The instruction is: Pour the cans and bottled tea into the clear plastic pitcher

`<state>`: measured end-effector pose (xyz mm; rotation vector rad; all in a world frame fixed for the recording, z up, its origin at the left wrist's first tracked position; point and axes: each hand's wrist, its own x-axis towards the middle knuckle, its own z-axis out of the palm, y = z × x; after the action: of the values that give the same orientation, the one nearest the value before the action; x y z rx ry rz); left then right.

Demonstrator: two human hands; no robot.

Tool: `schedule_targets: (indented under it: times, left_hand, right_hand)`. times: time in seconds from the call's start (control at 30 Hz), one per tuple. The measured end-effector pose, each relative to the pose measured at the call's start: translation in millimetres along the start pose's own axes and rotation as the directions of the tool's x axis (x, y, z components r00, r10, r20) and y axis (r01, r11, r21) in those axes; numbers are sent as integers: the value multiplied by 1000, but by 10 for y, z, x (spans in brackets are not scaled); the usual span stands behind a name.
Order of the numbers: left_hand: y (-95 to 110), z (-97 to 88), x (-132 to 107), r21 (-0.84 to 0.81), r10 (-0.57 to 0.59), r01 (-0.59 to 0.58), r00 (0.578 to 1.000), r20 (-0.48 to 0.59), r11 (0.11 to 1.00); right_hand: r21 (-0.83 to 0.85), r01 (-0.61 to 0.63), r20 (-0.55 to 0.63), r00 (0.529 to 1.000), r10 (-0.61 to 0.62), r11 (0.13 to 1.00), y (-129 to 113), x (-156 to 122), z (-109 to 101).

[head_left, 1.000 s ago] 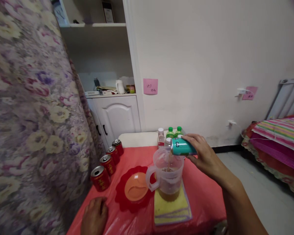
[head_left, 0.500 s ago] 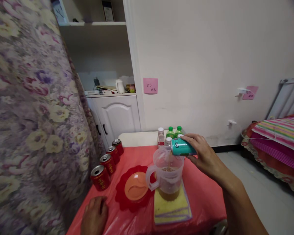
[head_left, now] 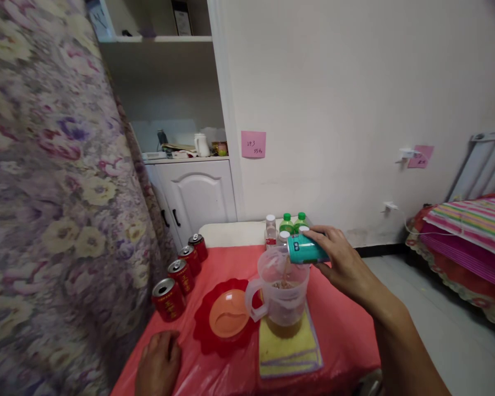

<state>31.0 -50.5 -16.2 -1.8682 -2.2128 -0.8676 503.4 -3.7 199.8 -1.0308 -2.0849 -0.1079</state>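
Note:
My right hand [head_left: 334,253] is wrapped round a teal drink can [head_left: 307,249], tipped with its mouth to the left over a clear plastic measuring jug [head_left: 284,302]. A thin brown stream runs from the can into the jug, where brownish liquid with some froth shows. The jug stands on a folded yellow cloth [head_left: 289,357], its handle to the left. My left hand [head_left: 159,360] rests at the near left of the table, fingers curled and nothing visible in them. Beside it are a red scalloped plate [head_left: 206,341] with an orange lid-like disc [head_left: 230,313] on it.
Several opened red cans [head_left: 169,300] stand in a row along the table's left side. Behind the jug are clear bottles with white caps [head_left: 271,231] and green-capped bottles [head_left: 287,223]. A floral curtain [head_left: 58,192] hangs at left; a bed [head_left: 470,236] is at right.
The teal can has turned very slightly in my right hand as the brown stream keeps running into the jug. My left hand stays in place.

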Motion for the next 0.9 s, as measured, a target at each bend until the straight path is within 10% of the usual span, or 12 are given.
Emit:
schedule_targets:
  times: [0.9]
  left_hand:
    - [-117,68,-15,-48,-12,12,1000,1,999]
  right_hand:
    - [-123,129,70,990,-121,984,33,344,-251]
